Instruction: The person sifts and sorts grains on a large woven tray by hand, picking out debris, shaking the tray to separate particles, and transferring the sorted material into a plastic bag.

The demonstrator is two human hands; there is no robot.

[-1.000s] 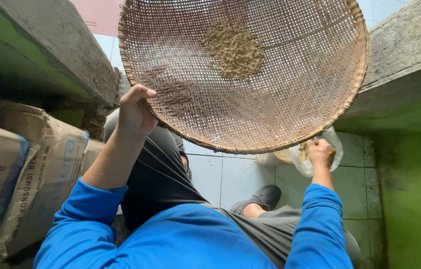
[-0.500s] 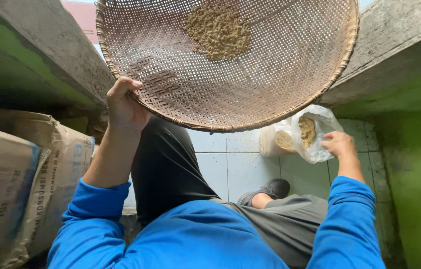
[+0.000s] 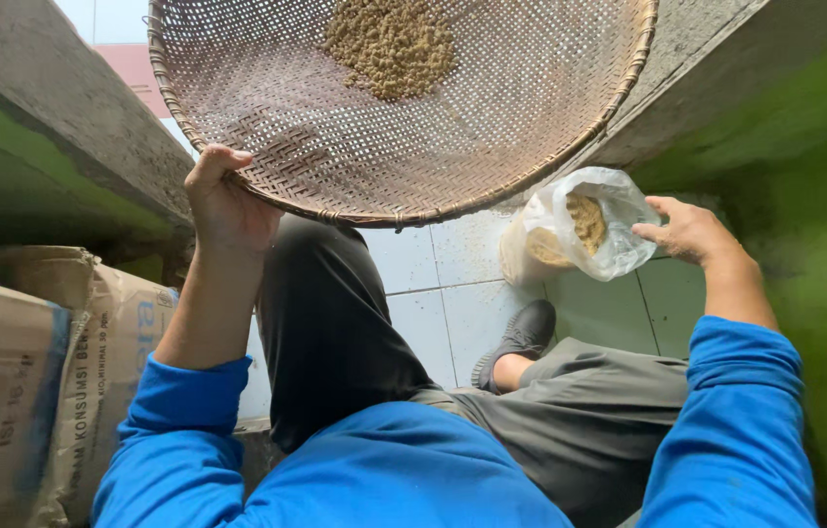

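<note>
The left hand [image 3: 227, 200] gripped the rim of a round woven tray [image 3: 521, 127], fingers curled shut, a small grain heap [image 3: 391, 44] lying in it. The right hand [image 3: 692, 230], fingers loosely spread, touched a clear plastic bag [image 3: 580, 235] of grain on the tiled floor [image 3: 452, 303].

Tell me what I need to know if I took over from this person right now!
Left hand: grips the rim of the round woven tray, held up and tilted.
Right hand: open, at the clear plastic bag, fingers touching its side.
Things: a pile of brownish grains sits in the tray; more lie in the bag, which stands on the tiled floor.
Done: grains in both.
Left: cannot tell.
</note>
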